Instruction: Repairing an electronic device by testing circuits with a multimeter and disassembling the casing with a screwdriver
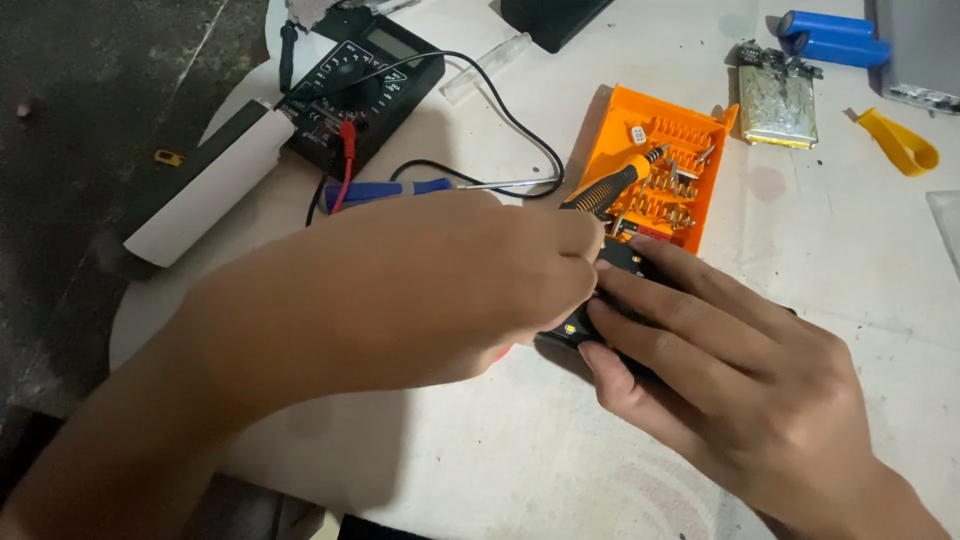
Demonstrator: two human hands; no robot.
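Observation:
My left hand [430,285] is closed over a small black device [622,262] at the middle of the white table, and what its fingers pinch is hidden. My right hand [730,375] presses down on the same device from the right, covering most of it. A small yellow spot shows on the device's near edge. Just behind the hands, a black-and-orange screwdriver [612,185] lies on an orange bit tray [655,170].
A black multimeter [360,75] with red and black leads sits at the back left beside a blue-handled screwdriver [400,190] and a white bar [215,185]. At back right are a silver pouch cell [778,105], two blue cylindrical cells [830,38] and a yellow pry tool [900,145].

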